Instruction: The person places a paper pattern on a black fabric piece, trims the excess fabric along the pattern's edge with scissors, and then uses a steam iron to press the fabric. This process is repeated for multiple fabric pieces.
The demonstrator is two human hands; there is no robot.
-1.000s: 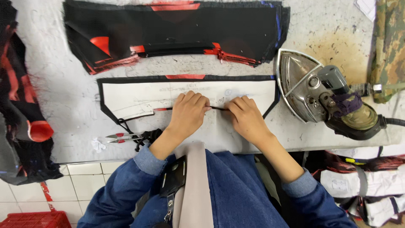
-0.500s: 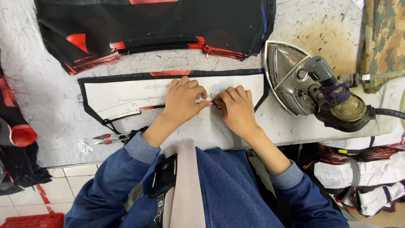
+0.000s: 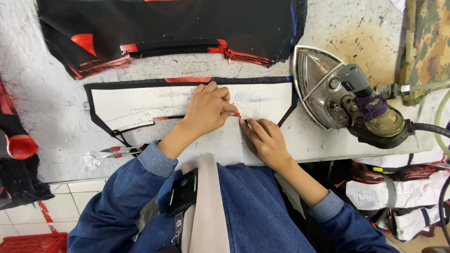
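Two bare hands are held close together, fingertips nearly meeting. The left hand (image 3: 208, 110) is curled, fingers pinched; the right hand (image 3: 265, 140) is laid flat, palm down, forearms sleeved.

Paper pattern sheet (image 3: 140, 105): lay flat at the table's centre, white, a wide shape tapering at both ends, framed by black fabric, faintly hand-marked.
Wrapped bundles (image 3: 375, 197): sat below the table edge at right, white wrapping with dark straps.
Screens, signs: none showed.
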